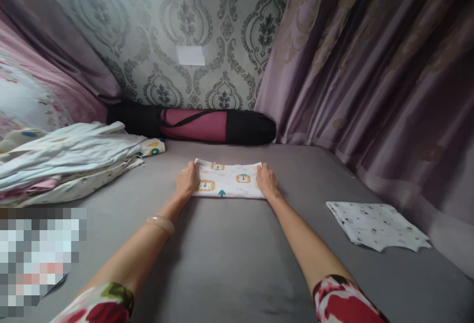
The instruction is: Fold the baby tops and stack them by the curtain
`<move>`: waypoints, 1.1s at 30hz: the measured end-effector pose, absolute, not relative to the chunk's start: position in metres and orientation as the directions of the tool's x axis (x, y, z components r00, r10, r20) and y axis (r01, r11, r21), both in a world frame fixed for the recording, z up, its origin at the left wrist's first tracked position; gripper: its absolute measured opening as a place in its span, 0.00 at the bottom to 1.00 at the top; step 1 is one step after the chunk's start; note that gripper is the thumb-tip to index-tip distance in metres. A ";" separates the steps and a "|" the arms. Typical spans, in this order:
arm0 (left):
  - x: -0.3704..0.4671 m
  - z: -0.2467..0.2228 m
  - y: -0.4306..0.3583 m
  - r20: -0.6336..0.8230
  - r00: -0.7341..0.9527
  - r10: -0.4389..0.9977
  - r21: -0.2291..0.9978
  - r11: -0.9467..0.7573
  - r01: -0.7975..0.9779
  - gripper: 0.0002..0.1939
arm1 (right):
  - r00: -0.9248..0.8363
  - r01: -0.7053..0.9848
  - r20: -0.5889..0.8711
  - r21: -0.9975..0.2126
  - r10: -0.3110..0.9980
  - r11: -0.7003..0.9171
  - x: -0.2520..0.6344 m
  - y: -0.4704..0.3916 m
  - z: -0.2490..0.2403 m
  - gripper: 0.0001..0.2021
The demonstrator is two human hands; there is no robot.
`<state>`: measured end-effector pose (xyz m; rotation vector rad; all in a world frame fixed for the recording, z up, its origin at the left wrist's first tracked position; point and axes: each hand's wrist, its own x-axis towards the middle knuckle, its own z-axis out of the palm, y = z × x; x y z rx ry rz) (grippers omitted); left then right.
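Note:
A white cloth with yellow lion-like prints (229, 180) is folded into a rectangle over the grey bed sheet (229, 249). My left hand (187, 180) grips its left end, fingers closed on the edge, a pale bangle on that wrist. At the opposite end, my right hand (267, 181) holds the right edge with its fingers closed. The cloth is stretched fairly flat between both hands. Whether its underside touches the sheet cannot be made out.
A folded white speckled cloth (377, 225) lies at the right. Piled clothes (77, 157) are at the left. A black and maroon long bag (194, 124) lies along the patterned wall. Purple curtains (333, 56) hang at the right; the lower left corner is pixelated.

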<state>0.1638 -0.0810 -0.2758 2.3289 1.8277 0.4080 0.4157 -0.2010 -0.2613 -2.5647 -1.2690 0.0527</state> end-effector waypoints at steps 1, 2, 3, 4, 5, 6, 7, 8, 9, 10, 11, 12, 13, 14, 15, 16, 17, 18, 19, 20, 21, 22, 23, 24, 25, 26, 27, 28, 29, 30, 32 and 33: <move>0.164 -0.276 -0.081 0.112 0.215 0.970 0.278 -0.238 0.931 0.23 | 0.619 0.771 0.087 -0.256 0.780 -0.583 0.416 -0.200 -0.263 0.17; 0.165 -0.275 -0.080 0.105 0.209 0.972 0.271 -0.230 0.935 0.22 | 0.628 0.764 0.079 -0.247 0.774 -0.595 0.416 -0.200 -0.264 0.17; 0.165 -0.275 -0.080 0.099 0.203 0.974 0.265 -0.222 0.938 0.22 | 0.638 0.757 0.070 -0.239 0.767 -0.608 0.416 -0.199 -0.265 0.17; 0.166 -0.275 -0.080 0.095 0.199 0.975 0.259 -0.217 0.941 0.22 | 0.645 0.752 0.063 -0.231 0.762 -0.618 0.417 -0.199 -0.265 0.17; 0.166 -0.274 -0.080 0.091 0.197 0.976 0.254 -0.214 0.943 0.22 | 0.649 0.749 0.059 -0.225 0.758 -0.624 0.417 -0.198 -0.266 0.16; 0.167 -0.274 -0.080 0.087 0.197 0.977 0.251 -0.213 0.944 0.22 | 0.651 0.748 0.059 -0.220 0.757 -0.626 0.417 -0.198 -0.266 0.16; 0.167 -0.273 -0.080 0.081 0.196 0.977 0.248 -0.210 0.946 0.22 | 0.650 0.749 0.059 -0.218 0.758 -0.625 0.417 -0.198 -0.266 0.16; 0.167 -0.273 -0.080 0.073 0.192 0.979 0.247 -0.205 0.947 0.22 | 0.649 0.750 0.059 -0.219 0.759 -0.624 0.417 -0.197 -0.267 0.17; 0.167 -0.273 -0.081 0.066 0.185 0.981 0.249 -0.195 0.949 0.23 | 0.649 0.749 0.057 -0.223 0.759 -0.624 0.417 -0.197 -0.267 0.17; 0.167 -0.273 -0.081 0.059 0.175 0.983 0.253 -0.184 0.950 0.23 | 0.654 0.744 0.055 -0.229 0.755 -0.628 0.417 -0.197 -0.268 0.17; 0.167 -0.273 -0.081 0.054 0.165 0.985 0.259 -0.173 0.950 0.23 | 0.659 0.738 0.053 -0.238 0.751 -0.631 0.416 -0.197 -0.269 0.17; 0.168 -0.273 -0.081 0.050 0.152 0.987 0.269 -0.160 0.950 0.24 | 0.665 0.731 0.055 -0.251 0.745 -0.635 0.417 -0.197 -0.270 0.17; 0.168 -0.273 -0.081 0.047 0.139 0.989 0.282 -0.147 0.948 0.24 | 0.674 0.721 0.057 -0.268 0.737 -0.639 0.417 -0.196 -0.271 0.18; 0.168 -0.272 -0.081 0.042 0.127 0.991 0.297 -0.134 0.946 0.24 | 0.684 0.708 0.059 -0.294 0.727 -0.642 0.419 -0.195 -0.272 0.18; 0.168 -0.272 -0.080 0.035 0.116 0.993 0.315 -0.121 0.941 0.24 | 0.692 0.691 0.053 -0.339 0.720 -0.639 0.421 -0.194 -0.272 0.18; 0.168 -0.271 -0.078 0.024 0.107 0.994 0.337 -0.109 0.935 0.25 | 0.695 0.670 0.039 -0.398 0.718 -0.627 0.424 -0.193 -0.273 0.19; 0.167 -0.269 -0.077 0.012 0.099 0.995 0.363 -0.097 0.927 0.26 | 0.695 0.644 0.017 -0.460 0.719 -0.611 0.429 -0.192 -0.273 0.19; 0.164 -0.268 -0.075 -0.002 0.096 0.995 0.392 -0.088 0.916 0.26 | 0.691 0.614 -0.011 -0.519 0.723 -0.595 0.434 -0.192 -0.273 0.19; 0.161 -0.266 -0.074 -0.019 0.099 0.995 0.423 -0.082 0.902 0.27 | 0.682 0.586 -0.040 -0.568 0.730 -0.578 0.440 -0.193 -0.273 0.20; 0.156 -0.265 -0.073 -0.043 0.104 0.994 0.456 -0.073 0.887 0.28 | 0.673 0.560 -0.069 -0.604 0.737 -0.568 0.446 -0.195 -0.273 0.21; 0.149 -0.264 -0.073 -0.073 0.112 0.991 0.488 -0.063 0.871 0.28 | 0.665 0.538 -0.096 -0.626 0.741 -0.564 0.452 -0.199 -0.273 0.22; 0.141 -0.263 -0.075 -0.106 0.127 0.986 0.524 -0.053 0.850 0.27 | 0.657 0.521 -0.120 -0.640 0.744 -0.564 0.457 -0.205 -0.273 0.23; 0.132 -0.263 -0.078 -0.134 0.149 0.980 0.567 -0.047 0.822 0.26 | 0.648 0.504 -0.143 -0.655 0.748 -0.562 0.461 -0.212 -0.274 0.24; 0.123 -0.263 -0.082 -0.156 0.174 0.972 0.613 -0.043 0.789 0.25 | 0.636 0.491 -0.163 -0.668 0.754 -0.559 0.463 -0.220 -0.275 0.24; 0.113 -0.263 -0.087 -0.167 0.205 0.964 0.659 -0.046 0.751 0.25 | 0.624 0.481 -0.180 -0.678 0.760 -0.556 0.464 -0.229 -0.276 0.23; 0.104 -0.264 -0.093 -0.168 0.241 0.956 0.699 -0.056 0.713 0.26 | 0.606 0.484 -0.190 -0.683 0.773 -0.547 0.463 -0.238 -0.277 0.22; 0.096 -0.264 -0.099 -0.166 0.279 0.946 0.731 -0.071 0.678 0.27 | 0.582 0.503 -0.185 -0.683 0.792 -0.529 0.461 -0.246 -0.279 0.21; 0.090 -0.264 -0.105 -0.166 0.315 0.935 0.753 -0.086 0.652 0.27 | 0.556 0.537 -0.165 -0.677 0.815 -0.504 0.458 -0.254 -0.280 0.19; 0.085 -0.264 -0.111 -0.169 0.346 0.923 0.767 -0.098 0.634 0.28 | 0.531 0.580 -0.133 -0.663 0.837 -0.473 0.454 -0.260 -0.282 0.17; 0.082 -0.264 -0.116 -0.170 0.371 0.913 0.776 -0.108 0.621 0.28 | 0.506 0.624 -0.099 -0.644 0.857 -0.442 0.450 -0.265 -0.283 0.15; 0.082 -0.265 -0.123 -0.158 0.385 0.909 0.787 -0.120 0.606 0.27 | 0.470 0.688 -0.044 -0.608 0.882 -0.397 0.443 -0.271 -0.285 0.13; 0.083 -0.266 -0.125 -0.147 0.374 0.916 0.787 -0.121 0.605 0.26 | 0.464 0.697 -0.037 -0.602 0.885 -0.391 0.441 -0.273 -0.285 0.13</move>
